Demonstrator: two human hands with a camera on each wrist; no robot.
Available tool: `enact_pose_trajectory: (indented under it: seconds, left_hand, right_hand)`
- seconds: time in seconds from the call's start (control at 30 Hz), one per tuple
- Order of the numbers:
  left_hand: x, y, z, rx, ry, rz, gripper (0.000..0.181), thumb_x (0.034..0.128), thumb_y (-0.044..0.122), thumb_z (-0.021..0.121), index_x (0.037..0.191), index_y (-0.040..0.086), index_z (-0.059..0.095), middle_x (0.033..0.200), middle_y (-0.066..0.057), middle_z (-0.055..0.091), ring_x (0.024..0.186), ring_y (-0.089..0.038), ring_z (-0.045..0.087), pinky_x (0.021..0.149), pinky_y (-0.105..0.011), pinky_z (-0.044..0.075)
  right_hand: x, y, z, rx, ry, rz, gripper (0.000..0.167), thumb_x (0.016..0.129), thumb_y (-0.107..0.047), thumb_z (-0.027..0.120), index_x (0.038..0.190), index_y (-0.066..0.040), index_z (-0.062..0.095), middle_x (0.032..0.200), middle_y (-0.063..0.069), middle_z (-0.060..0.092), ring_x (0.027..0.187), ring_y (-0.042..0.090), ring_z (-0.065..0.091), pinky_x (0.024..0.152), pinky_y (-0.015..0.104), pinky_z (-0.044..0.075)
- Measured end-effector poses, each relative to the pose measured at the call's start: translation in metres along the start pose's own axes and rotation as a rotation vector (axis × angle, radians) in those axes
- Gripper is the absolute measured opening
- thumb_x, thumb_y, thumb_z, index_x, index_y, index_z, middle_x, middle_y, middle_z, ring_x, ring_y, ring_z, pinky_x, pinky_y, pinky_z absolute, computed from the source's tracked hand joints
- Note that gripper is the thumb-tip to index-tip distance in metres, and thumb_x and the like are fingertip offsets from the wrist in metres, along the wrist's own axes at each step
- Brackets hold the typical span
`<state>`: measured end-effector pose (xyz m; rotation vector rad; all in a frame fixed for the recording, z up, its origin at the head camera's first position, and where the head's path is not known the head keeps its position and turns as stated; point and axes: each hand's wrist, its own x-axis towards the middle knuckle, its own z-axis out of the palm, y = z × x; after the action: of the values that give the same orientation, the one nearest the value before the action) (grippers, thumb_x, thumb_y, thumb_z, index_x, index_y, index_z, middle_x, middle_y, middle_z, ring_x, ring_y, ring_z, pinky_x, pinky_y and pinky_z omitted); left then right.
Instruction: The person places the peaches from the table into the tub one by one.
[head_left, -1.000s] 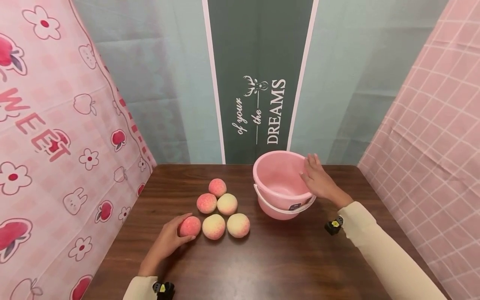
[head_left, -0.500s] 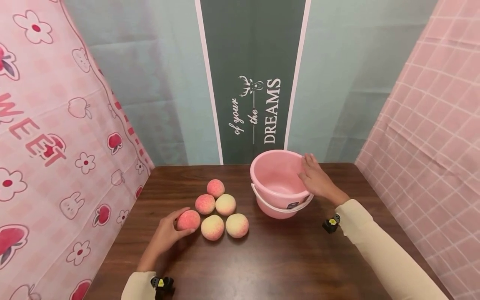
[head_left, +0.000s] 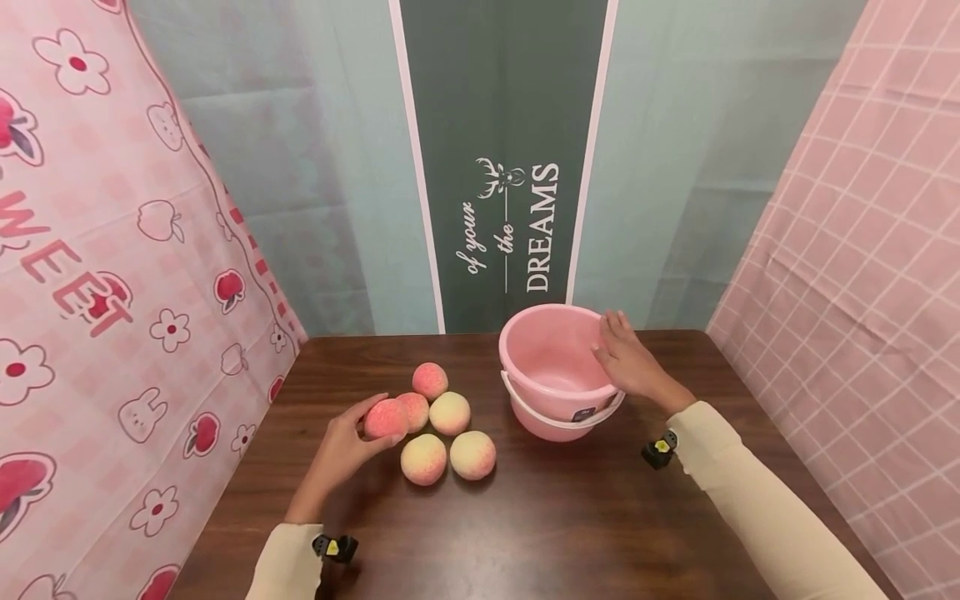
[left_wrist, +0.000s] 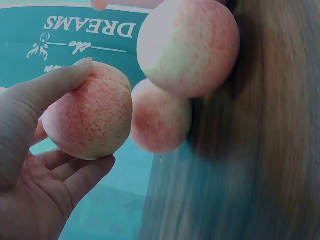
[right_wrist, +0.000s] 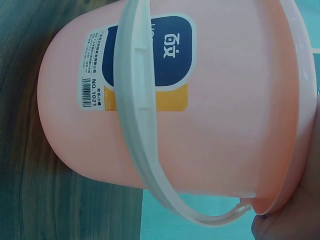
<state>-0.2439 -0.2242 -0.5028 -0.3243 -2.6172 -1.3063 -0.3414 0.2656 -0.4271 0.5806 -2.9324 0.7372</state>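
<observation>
Near: bench (head_left: 487, 550) stretch in front, side edges meeting cloth walls.
Left hand (head_left: 347, 446): fingers curled round red peach (head_left: 386, 418), spread to its width; peach raised off bench, overlapping second red one behind in head view.
Just right: two pale peaches (head_left: 423, 460) side by side.
Behind: three other peaches (head_left: 450, 414) clustered.
Gap, then pink bucket (head_left: 547, 333), upright; handle (right_wrist: 135, 85) down near side.
Right hand (head_left: 633, 367): fingers fairly straight against bucket's right rim.
Bench back edge near bucket; cloth backdrop (head_left: 495, 108) beyond.
</observation>
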Motion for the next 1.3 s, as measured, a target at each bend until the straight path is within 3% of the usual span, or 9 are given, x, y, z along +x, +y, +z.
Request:
enact_pose_trajectory:
  seconds: [0.2, 0.4, 0.67, 0.8, 1.0, 1.3]
  left_hand:
    - [0.01, 0.012, 0.008, -0.025, 0.03, 0.016, 0.072, 0.0787, 0.025, 0.09, 0.142, 0.014, 0.058, 0.136, -0.01, 0.063, 0.119, -0.027, 0.063, 0.093, -0.044, 0.056]
    - [0.022, 0.025, 0.014, -0.051, 0.036, 0.001, 0.073, 0.0801, 0.03, 0.089, 0.144, 0.013, 0.057, 0.138, -0.008, 0.062, 0.12, -0.024, 0.063, 0.094, -0.042, 0.056]
    - [0.041, 0.044, 0.02, -0.108, 0.035, 0.024, 0.073, 0.0784, 0.035, 0.089, 0.143, 0.018, 0.058, 0.131, -0.007, 0.065, 0.096, -0.022, 0.061, 0.074, -0.026, 0.055]
    - [0.047, 0.048, 0.023, -0.115, 0.03, 0.042, 0.072, 0.0785, 0.032, 0.09, 0.142, 0.018, 0.059, 0.129, -0.007, 0.066, 0.093, -0.022, 0.062, 0.074, -0.029, 0.056]
    - [0.053, 0.055, 0.029, -0.149, 0.043, 0.072, 0.071, 0.0779, 0.028, 0.09, 0.141, 0.019, 0.06, 0.13, -0.008, 0.066, 0.104, -0.023, 0.065, 0.087, -0.042, 0.059]
    - [0.067, 0.068, 0.04, -0.129, 0.059, 0.116, 0.068, 0.0786, 0.03, 0.09, 0.139, 0.019, 0.062, 0.125, -0.009, 0.068, 0.101, -0.022, 0.067, 0.083, -0.037, 0.059]
  right_hand:
    - [0.0, -0.001, -0.001, 0.004, 0.008, -0.009, 0.067, 0.111, -0.031, 0.035, 0.155, 0.013, 0.01, 0.165, 0.029, -0.001, 0.153, 0.044, -0.01, 0.12, 0.065, 0.004]
    - [0.0, -0.002, -0.001, -0.005, 0.011, -0.015, 0.067, 0.111, -0.031, 0.033, 0.154, 0.015, 0.012, 0.164, 0.032, 0.0, 0.152, 0.046, -0.009, 0.12, 0.064, 0.004]
    - [0.0, -0.001, 0.001, -0.004, 0.013, -0.012, 0.071, 0.111, -0.038, 0.032, 0.154, 0.015, 0.013, 0.164, 0.032, 0.0, 0.152, 0.045, -0.009, 0.12, 0.064, 0.005]
    - [0.0, -0.002, 0.001, -0.004, 0.015, -0.005, 0.074, 0.11, -0.042, 0.031, 0.154, 0.015, 0.014, 0.164, 0.031, 0.0, 0.152, 0.045, -0.01, 0.12, 0.065, 0.005]
    - [0.0, -0.005, 0.0, 0.004, 0.013, -0.004, 0.073, 0.111, -0.041, 0.032, 0.154, 0.015, 0.015, 0.164, 0.031, 0.001, 0.152, 0.045, -0.008, 0.12, 0.065, 0.006]
    - [0.001, -0.002, 0.002, -0.021, 0.031, 0.0, 0.072, 0.111, -0.04, 0.033, 0.154, 0.014, 0.016, 0.165, 0.031, 0.003, 0.153, 0.044, -0.007, 0.121, 0.063, 0.006]
